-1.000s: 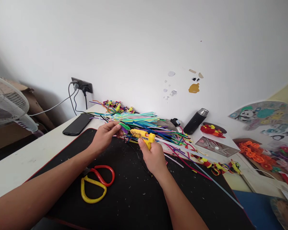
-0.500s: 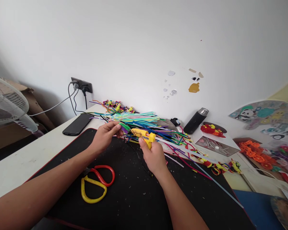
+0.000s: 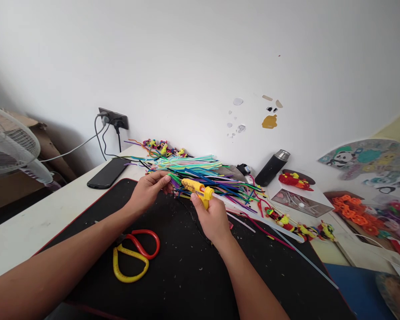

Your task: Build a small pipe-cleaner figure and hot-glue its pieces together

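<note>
My left hand [image 3: 153, 187] pinches a small green and purple pipe-cleaner piece [image 3: 175, 178] between thumb and fingers. Wrapped around the handle of a yellow glue gun [image 3: 196, 190] is my right hand [image 3: 214, 218]. The gun's nozzle points left, close to the piece; whether it touches cannot be made out. A long translucent glue stick [image 3: 253, 212] sticks out of the gun's back end. Behind both hands lies a heap of colourful pipe cleaners [image 3: 200, 164]. Scissors [image 3: 136, 254] with one red and one yellow handle lie on the black mat [image 3: 186, 284], below my left forearm.
A phone [image 3: 107, 173] lies at the left by the wall socket [image 3: 113, 118]. A fan [image 3: 10, 142] stands far left. Toward the right are a black flask [image 3: 272, 168], small pipe-cleaner figures [image 3: 306, 232], a clear-fronted box [image 3: 302, 203] and orange pieces [image 3: 351, 213].
The glue gun has tilted, so its glue stick's far end sits lower. My left hand and the pipe-cleaner piece have shifted slightly right and down.
</note>
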A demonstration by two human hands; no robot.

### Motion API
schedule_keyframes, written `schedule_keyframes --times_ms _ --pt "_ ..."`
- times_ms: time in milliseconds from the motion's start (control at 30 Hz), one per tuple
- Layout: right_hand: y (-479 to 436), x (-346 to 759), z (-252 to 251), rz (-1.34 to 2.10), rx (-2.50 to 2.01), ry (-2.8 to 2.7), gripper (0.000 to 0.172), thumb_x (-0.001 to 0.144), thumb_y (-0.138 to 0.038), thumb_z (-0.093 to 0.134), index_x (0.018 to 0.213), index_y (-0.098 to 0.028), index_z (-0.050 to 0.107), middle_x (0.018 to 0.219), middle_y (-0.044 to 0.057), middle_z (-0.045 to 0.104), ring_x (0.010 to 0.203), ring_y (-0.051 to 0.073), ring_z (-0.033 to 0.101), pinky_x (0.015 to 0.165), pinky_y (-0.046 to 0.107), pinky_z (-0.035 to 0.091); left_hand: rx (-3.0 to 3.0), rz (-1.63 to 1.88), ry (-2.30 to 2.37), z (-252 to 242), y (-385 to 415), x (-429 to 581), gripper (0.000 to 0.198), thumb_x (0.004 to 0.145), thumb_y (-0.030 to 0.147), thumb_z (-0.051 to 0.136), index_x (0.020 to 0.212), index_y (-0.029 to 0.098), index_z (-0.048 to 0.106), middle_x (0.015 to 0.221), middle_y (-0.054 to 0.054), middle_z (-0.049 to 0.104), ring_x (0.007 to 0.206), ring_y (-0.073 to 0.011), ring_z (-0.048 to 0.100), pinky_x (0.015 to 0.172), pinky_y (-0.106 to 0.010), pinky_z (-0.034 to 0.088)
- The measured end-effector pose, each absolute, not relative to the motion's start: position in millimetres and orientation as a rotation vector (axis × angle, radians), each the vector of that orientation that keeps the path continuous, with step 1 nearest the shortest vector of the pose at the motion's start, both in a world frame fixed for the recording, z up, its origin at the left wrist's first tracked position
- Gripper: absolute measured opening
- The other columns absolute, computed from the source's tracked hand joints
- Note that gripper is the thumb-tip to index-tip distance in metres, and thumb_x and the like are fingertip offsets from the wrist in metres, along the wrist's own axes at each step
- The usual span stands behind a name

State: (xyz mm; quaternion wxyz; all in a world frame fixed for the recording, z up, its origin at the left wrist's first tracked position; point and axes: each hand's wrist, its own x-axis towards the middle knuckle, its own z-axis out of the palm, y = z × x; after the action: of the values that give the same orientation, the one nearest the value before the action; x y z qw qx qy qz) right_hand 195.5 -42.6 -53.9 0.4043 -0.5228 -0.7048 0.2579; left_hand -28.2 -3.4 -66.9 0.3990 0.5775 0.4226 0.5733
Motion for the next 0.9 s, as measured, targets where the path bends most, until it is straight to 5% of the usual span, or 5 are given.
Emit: schedule_keyframes --times_ms 900 --pt "-40.6 197.3 -49.8 0.578 -1.366 -1.817 0.054 0.1 -0.063 0.048 0.064 -0.023 0.048 0.053 -0.004 0.039 0.052 0.014 0.038 0.054 0.03 0.026 1.473 1.469 1.074 -61.9 -7.3 -25.8 0.045 0.086 0.062 0.074 0.081 0.018 0.073 0.067 -0.004 0.072 0.062 -0.0186 0.064 0.062 -0.031 0.052"
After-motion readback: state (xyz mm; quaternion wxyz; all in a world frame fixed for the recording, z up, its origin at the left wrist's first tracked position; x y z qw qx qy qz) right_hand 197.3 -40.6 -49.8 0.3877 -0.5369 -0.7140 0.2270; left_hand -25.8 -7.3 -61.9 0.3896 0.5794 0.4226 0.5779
